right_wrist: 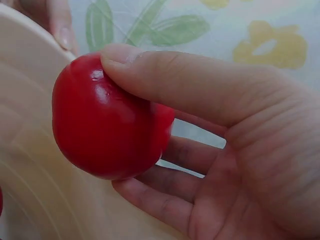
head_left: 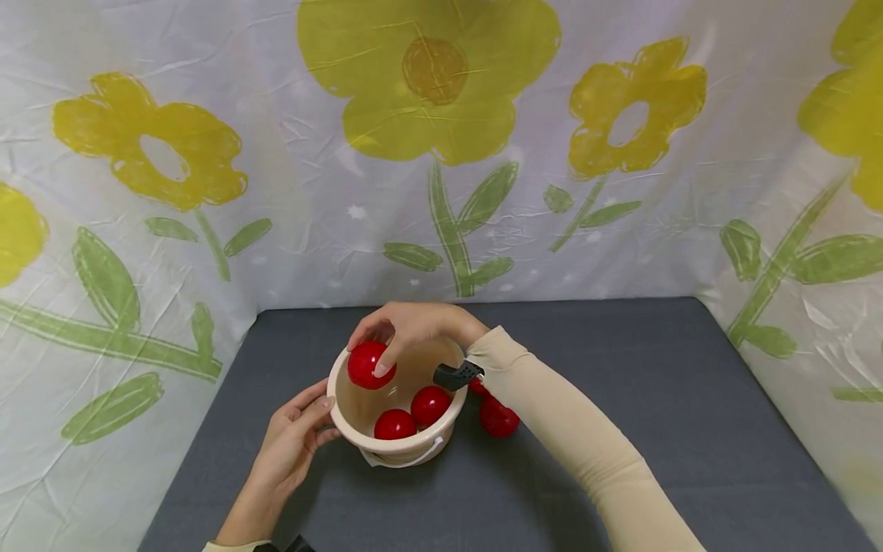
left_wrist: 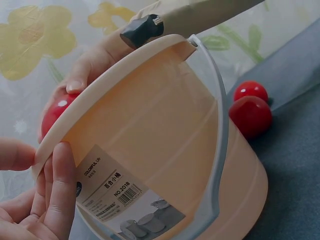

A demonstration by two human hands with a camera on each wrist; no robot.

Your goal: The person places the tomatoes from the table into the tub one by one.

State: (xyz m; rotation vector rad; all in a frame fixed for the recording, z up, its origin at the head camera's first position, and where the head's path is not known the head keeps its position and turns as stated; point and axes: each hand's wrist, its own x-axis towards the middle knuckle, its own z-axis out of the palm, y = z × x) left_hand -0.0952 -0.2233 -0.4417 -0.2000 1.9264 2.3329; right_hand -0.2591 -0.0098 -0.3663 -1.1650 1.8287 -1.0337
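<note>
A cream bucket (head_left: pixel 359 441) stands on the table, its mouth turned up toward the head camera. The left hand (head_left: pixel 293 441) holds its rim at the left side; in the left wrist view the thumb meets the rim and the fingers (left_wrist: pixel 62 175) lie against the outer wall. Over the left part of the mouth, the right hand (head_left: pixel 414 330) grips a shiny red apple (right_wrist: pixel 107 120) between the thumb and the fingers underneath. Two more red apples, a left one (head_left: pixel 395 425) and a right one (head_left: pixel 431 405), lie at the bucket's bottom.
Beside the bucket on the right, a red apple (head_left: pixel 498 418) rests on the dark grey table (head_left: pixel 621 368), with another (left_wrist: pixel 251 92) next to it, partly hidden by the right sleeve in the head view. A pale handle (left_wrist: pixel 216 150) hangs down the bucket's front. Flowered cloth (head_left: pixel 310 230) encloses the table.
</note>
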